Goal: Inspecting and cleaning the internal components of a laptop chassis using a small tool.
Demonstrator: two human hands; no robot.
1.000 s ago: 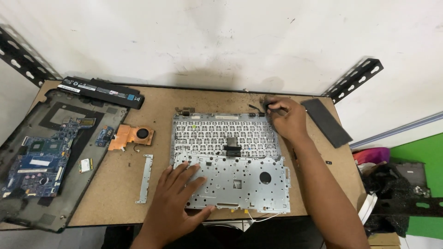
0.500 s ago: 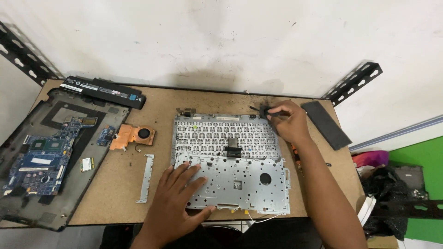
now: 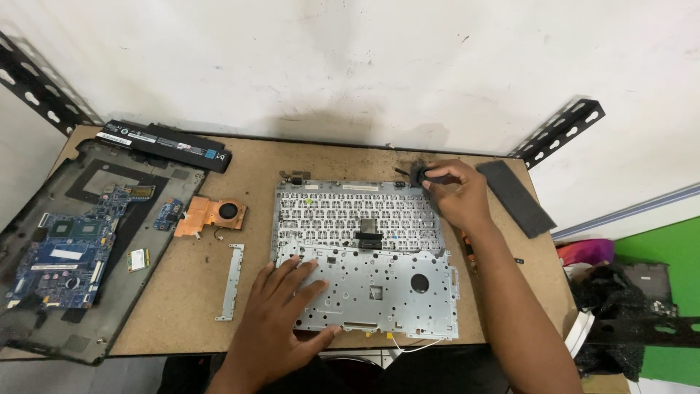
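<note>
A: How do the hands sit?

B: The left hand (image 3: 281,317) lies flat, palm down, fingers spread on the lower metal plate of the keyboard frame (image 3: 364,255), pressing it to the surface (image 3: 255,157). Its grip is spread, closed on nothing. The right hand (image 3: 456,193) reaches out along the frame's right side, forearm running up from the lower right, wrist bent inward over the top right corner.

A: And its grip?

B: Fingertips pressed together, pinching a small dark part (image 3: 421,175) just above that corner. What the part is, I cannot tell.

A: The surface and room?

B: A brown board against a scuffed white wall, slotted black brackets (image 3: 561,128) at the back corners. At the left lies a laptop base (image 3: 87,241) with its blue board exposed; a long black battery (image 3: 164,144) rests behind it. Between base and frame sit a copper heatsink (image 3: 211,215) with its fan, a small green card (image 3: 138,258) and a thin metal strip (image 3: 231,281). A dark flat bar (image 3: 516,197) lies at the right, just beside the right hand. Off the right edge there are green and pink things.

A: So where is the frame?

B: Centre of the surface, underside up, directly under the left palm and touching the right hand's wrist area.
</note>
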